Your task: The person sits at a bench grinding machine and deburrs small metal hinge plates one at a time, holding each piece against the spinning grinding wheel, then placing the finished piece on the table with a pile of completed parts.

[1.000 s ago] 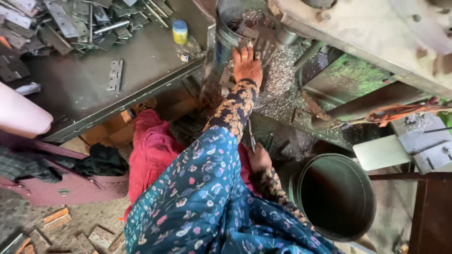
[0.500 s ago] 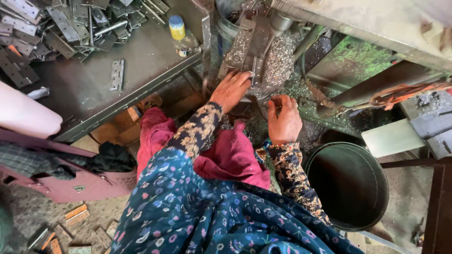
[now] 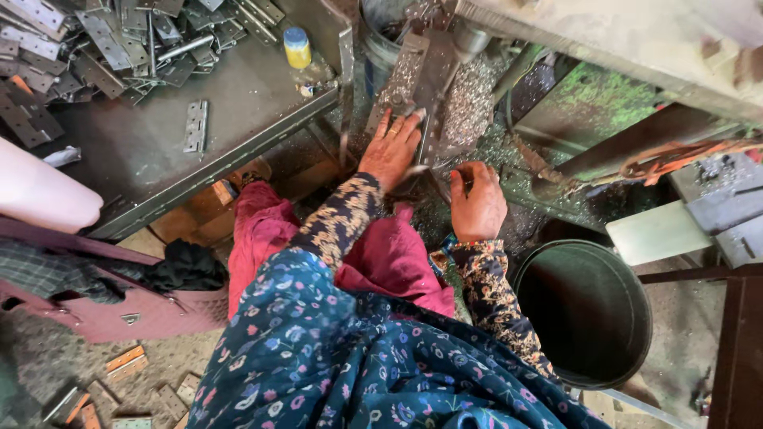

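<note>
My left hand [image 3: 391, 148] lies flat, fingers spread, on a metal hinge strip [image 3: 413, 75] that rests on a shavings-covered machine bed. My right hand [image 3: 478, 200] is curled shut beside it, just right of the strip's lower end; what it grips is too small to make out. Both sleeves are dark with a floral print. Metal shavings [image 3: 469, 107] cover the surface around both hands.
A steel table [image 3: 246, 119] at left carries a heap of metal hinges [image 3: 95, 40], a single hinge [image 3: 195, 125] and a yellow bottle with a blue cap [image 3: 298, 48]. A dark round bucket [image 3: 584, 314] stands at right. Loose hinges [image 3: 127, 361] lie on the floor.
My left hand has drawn back from the far end of the strip toward me. My right hand came up from beside my lap to the strip's near end.
</note>
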